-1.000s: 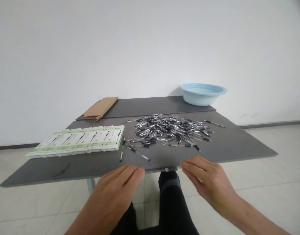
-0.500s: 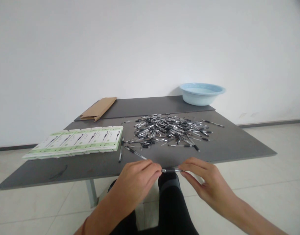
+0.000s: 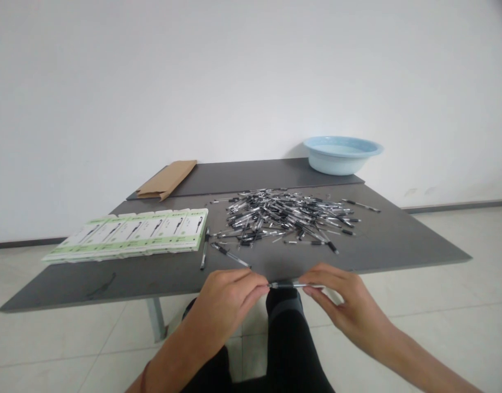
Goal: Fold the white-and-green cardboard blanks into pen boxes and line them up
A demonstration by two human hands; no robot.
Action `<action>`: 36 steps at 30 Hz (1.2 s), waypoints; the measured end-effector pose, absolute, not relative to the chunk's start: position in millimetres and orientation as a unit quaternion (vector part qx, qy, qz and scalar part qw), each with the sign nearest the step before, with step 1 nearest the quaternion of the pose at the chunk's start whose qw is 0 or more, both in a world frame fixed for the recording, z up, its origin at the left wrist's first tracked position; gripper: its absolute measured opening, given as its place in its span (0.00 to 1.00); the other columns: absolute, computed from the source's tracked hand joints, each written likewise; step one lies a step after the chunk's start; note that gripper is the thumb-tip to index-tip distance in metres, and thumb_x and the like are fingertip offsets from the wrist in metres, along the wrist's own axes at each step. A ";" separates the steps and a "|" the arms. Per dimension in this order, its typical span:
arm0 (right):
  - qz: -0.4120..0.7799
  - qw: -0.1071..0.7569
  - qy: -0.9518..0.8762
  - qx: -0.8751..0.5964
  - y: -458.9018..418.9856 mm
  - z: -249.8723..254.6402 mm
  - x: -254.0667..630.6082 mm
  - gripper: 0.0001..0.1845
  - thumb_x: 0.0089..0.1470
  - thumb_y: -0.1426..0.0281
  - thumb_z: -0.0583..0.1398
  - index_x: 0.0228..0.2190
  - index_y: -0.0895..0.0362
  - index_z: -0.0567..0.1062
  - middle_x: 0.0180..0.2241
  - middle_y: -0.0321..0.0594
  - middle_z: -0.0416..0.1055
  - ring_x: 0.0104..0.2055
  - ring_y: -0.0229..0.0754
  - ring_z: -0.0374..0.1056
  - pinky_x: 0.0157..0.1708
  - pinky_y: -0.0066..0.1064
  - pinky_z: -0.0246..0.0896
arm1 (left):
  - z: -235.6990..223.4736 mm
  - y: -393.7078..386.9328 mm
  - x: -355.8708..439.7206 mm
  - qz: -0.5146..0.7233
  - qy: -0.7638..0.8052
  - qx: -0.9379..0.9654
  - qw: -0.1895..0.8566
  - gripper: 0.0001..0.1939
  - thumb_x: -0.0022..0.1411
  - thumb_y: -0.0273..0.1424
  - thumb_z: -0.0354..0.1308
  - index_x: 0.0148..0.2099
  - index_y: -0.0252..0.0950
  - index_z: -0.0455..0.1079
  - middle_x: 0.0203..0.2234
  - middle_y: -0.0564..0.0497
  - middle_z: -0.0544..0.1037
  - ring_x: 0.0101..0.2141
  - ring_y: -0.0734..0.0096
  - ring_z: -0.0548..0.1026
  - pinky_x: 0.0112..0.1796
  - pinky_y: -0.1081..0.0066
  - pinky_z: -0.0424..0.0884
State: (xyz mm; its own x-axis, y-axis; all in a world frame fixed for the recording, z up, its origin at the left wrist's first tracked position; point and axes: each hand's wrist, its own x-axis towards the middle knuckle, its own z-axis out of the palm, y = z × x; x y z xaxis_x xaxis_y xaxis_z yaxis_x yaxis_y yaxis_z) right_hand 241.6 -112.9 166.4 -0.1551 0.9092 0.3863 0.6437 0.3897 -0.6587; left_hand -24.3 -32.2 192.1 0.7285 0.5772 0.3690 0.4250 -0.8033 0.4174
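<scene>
A clear pen with a black grip [image 3: 287, 285] is stretched level between my two hands at the table's near edge. My left hand [image 3: 234, 297] pinches its left end, at the tip. Thumb and fingers of my right hand [image 3: 336, 289] close on the pen's barrel, and part of the barrel shows between them. Just beyond my left hand lie two loose pens, one slanting [image 3: 232, 255] and one pointing toward me [image 3: 204, 251]. Farther back, a large heap of pens and pen parts [image 3: 283, 215] spreads over the dark table [image 3: 377, 240].
Green-and-white flat boxes with pen pictures [image 3: 131, 234] lie in an overlapping row on the left. Behind them is a brown paper bag [image 3: 169, 180]. A light blue basin [image 3: 341, 158] stands at the back right by the wall. My legs [image 3: 294, 344] are below the table edge.
My left hand has moved right, from the pen's far end to its tip near the black grip. My right hand has stayed on the barrel nearly in place.
</scene>
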 end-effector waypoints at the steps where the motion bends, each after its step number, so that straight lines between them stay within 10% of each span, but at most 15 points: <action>1: 0.154 0.368 -0.748 -0.531 -108.9 164.6 249.6 0.10 0.68 0.71 0.58 0.42 0.51 0.81 0.41 0.41 0.81 0.42 0.45 0.77 0.41 0.35 0.72 | 191.3 -30.1 -26.1 0.240 0.284 0.918 0.140 0.06 0.73 0.29 0.59 0.43 0.40 0.78 0.33 0.56 0.83 0.32 0.70 0.80 0.34 0.71 0.69; 14: -0.077 0.222 -0.746 -0.623 -78.5 121.9 323.9 0.12 0.67 0.71 0.59 0.40 0.53 0.85 0.41 0.45 0.80 0.43 0.53 0.71 0.41 0.41 0.67 | 180.9 2.9 -19.5 0.053 0.443 0.893 -0.053 0.12 0.75 0.33 0.53 0.40 0.40 0.76 0.34 0.50 0.82 0.40 0.56 0.80 0.34 0.65 0.68; 36: -0.149 0.164 -0.774 -0.593 -62.7 121.1 290.6 0.11 0.66 0.74 0.59 0.46 0.56 0.80 0.46 0.48 0.79 0.45 0.52 0.72 0.40 0.38 0.62 | 160.9 -5.7 50.7 0.085 0.429 0.899 0.025 0.09 0.75 0.35 0.54 0.49 0.40 0.74 0.46 0.47 0.80 0.46 0.57 0.79 0.36 0.68 0.70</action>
State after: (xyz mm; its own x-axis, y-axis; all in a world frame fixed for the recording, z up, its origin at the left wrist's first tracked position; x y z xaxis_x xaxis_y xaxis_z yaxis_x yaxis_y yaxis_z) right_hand 290.6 -62.7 121.1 -0.2434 0.8693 0.4303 0.9669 0.2526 0.0368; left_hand 50.7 -5.7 160.9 0.6169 0.7762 0.1303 0.7676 -0.6299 0.1184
